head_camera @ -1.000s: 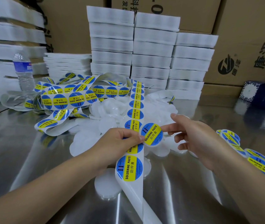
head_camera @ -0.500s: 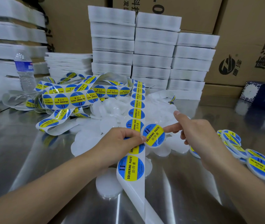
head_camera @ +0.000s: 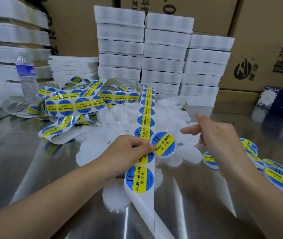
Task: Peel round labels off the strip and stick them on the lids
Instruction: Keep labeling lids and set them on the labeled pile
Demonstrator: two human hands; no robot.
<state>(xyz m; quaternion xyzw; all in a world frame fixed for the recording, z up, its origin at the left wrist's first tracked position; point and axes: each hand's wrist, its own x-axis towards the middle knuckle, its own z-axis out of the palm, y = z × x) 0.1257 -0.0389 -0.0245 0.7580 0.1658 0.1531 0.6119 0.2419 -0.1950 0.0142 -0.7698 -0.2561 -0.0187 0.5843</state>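
At the centre of the frame, the left hand (head_camera: 128,149) pinches a labelled lid (head_camera: 164,144) by its edge, over the label strip (head_camera: 145,121). Just right of it, the right hand (head_camera: 218,135) hovers with loose fingers, holding nothing. Bare white lids (head_camera: 189,153) are heaped around them, and finished lids (head_camera: 278,176) lie at lower right.

Shiny steel tabletop (head_camera: 20,163), reflective, streaked with glare. Clear plastic water bottle with blue label (head_camera: 27,73) upright at far left. Three tall stacks of white foam trays (head_camera: 163,54) at back centre, touching side by side. Lower stack of thin white foam sheets (head_camera: 73,68) just left of them. More white foam stacks (head_camera: 14,37) behind bottle. Brown cardboard cartons (head_camera: 266,31) along back, black print. Dark blue box with white floral pattern (head_camera: 282,102) far right.
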